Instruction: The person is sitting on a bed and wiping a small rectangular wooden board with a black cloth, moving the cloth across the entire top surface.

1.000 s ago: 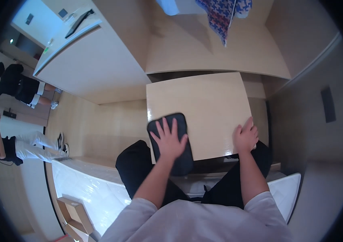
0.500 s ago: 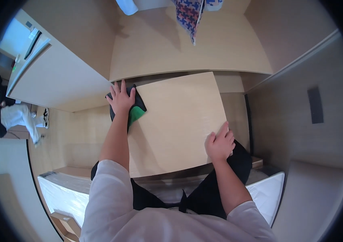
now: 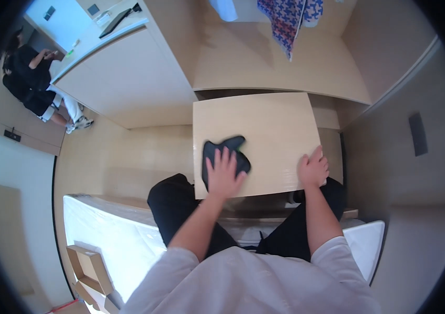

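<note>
A light wooden board (image 3: 264,118) lies across in front of me, over my knees. Flat on a black cloth (image 3: 242,163) rests my left hand (image 3: 222,175), its fingers stretched out and apart. The cloth lies on the left part of the board, and a sliver of green shows at its edge. At the board's right edge, my right hand (image 3: 314,167) has its fingers curled over the side, gripping it. The underside of the board is hidden.
Beyond the board stands an open wooden wardrobe (image 3: 285,78) with patterned clothing (image 3: 282,23) hanging in it. A white-topped cabinet (image 3: 128,78) is at left, with people (image 3: 34,68) behind it. A plastic-wrapped white panel (image 3: 112,227) and an open cardboard box (image 3: 89,267) lie lower left.
My left hand and the cloth have moved from the board's far left corner toward me. The board sits straighter and farther right in view. My right hand stays on its edge.
</note>
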{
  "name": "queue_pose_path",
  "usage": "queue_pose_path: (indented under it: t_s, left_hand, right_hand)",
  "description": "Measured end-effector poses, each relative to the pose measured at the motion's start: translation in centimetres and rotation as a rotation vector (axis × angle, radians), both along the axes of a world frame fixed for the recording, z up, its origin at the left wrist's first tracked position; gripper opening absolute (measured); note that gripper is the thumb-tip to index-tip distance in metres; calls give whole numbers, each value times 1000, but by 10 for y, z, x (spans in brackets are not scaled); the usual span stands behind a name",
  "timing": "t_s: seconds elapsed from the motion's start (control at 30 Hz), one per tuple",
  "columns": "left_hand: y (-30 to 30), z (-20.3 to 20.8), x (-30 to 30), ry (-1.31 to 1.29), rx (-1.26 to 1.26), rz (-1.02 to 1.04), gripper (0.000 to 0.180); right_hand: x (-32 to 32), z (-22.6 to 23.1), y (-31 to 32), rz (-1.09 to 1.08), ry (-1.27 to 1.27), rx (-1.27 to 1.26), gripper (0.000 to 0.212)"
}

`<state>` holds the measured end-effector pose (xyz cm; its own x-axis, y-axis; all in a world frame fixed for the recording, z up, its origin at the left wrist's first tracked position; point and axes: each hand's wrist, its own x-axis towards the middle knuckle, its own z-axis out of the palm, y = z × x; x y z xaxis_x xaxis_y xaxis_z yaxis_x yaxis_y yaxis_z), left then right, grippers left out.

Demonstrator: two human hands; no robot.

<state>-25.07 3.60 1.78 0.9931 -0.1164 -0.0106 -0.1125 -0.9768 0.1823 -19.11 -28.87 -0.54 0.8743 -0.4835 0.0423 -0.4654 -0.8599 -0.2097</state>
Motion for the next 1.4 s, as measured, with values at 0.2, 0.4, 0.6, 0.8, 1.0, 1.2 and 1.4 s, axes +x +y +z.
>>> queue_pose_path:
  t_s: [0.2,0.4,0.6,0.8,1.0,1.2,1.4]
  left_hand:
    - [-27,4,-107,12,-82,27,83]
    - [-8,-5,-13,-1,9,209,88]
    - [43,-22,126,-53,116,358,87]
    - [71,-24,232,-11,56,462,86]
    - [92,-21,249,58,28,434,84]
    - [56,-23,158,-41,143,301,88]
    - [5,-4,18,-45,47,107,92]
  right_hand:
    - [-7,-1,0,25,-24,40,80]
    - [-6,0,-5,-26,8,27,80]
    - [-5,5,4,-9,13,13,82]
    - [-8,10,4,-10,43,-3,84]
    - [-10,9,9,11,37,7,84]
    - [-7,10,5,7,57,33,84]
    - [-2,8,5,-17,31,32,81]
